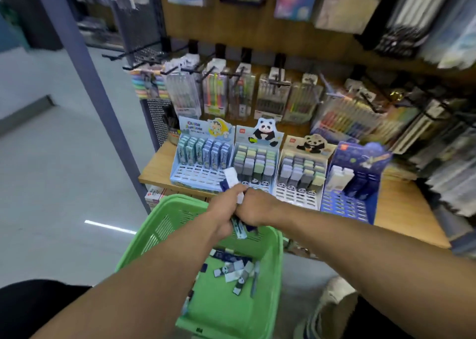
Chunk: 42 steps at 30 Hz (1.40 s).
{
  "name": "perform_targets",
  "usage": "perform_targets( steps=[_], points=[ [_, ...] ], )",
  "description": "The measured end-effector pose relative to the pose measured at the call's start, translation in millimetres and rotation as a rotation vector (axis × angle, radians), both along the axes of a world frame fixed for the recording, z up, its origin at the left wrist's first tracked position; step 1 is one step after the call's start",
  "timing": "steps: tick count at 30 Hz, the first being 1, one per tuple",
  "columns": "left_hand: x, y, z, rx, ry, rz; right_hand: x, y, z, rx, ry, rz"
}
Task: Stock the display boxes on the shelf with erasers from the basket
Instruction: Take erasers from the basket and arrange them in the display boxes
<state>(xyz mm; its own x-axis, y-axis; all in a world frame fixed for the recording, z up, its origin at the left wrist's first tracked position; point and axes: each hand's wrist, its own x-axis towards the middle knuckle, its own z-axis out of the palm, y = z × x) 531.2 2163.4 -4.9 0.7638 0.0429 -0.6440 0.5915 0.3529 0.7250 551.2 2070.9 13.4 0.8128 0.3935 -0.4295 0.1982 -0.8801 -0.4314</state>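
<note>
Both hands meet above the far rim of the green basket (164,225). My left hand (224,209) grips a bundle of erasers (231,180), white and dark blue, that sticks out above and below the fist. My right hand (255,207) curls beside it and pinches the same bundle. Several loose erasers (235,273) lie on the basket floor. On the wooden shelf (401,207) stand the display boxes: a light blue one (198,176), two panda boxes (257,158) (298,197) and a dark blue one (345,207).
Packs of pens and highlighters (216,93) hang on hooks behind the boxes. A grey upright post (103,99) stands to the left of the shelf. My shoe (334,297) is on the floor to the right of the basket.
</note>
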Motion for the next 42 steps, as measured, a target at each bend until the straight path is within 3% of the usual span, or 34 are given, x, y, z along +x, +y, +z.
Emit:
perform_targets(
  steps=[5,12,14,18,22,27,34,42],
  points=[
    [10,-8,27,0.032,-0.003,-0.025,-5,-19,47,0.001,0.0,0.048],
    [29,9,46,0.19,-0.003,0.006,6,-23,62,0.091,0.055,-0.128],
    [34,16,56,0.205,-0.018,0.011,13,-29,69,0.209,0.16,-0.216],
    [39,26,60,0.263,-0.101,0.009,31,-49,81,0.771,0.473,-0.581],
    [40,10,55,0.15,-0.122,-0.077,38,-59,79,0.964,0.402,-0.713],
    [53,-12,50,0.121,-0.217,-0.033,46,-68,72,1.127,0.437,-0.894],
    [59,-23,38,0.118,-0.302,-0.088,54,-85,51,0.939,0.368,-0.904],
    [57,-34,26,0.086,-0.288,-0.181,51,-100,30,0.877,0.317,-0.935]
  ],
)
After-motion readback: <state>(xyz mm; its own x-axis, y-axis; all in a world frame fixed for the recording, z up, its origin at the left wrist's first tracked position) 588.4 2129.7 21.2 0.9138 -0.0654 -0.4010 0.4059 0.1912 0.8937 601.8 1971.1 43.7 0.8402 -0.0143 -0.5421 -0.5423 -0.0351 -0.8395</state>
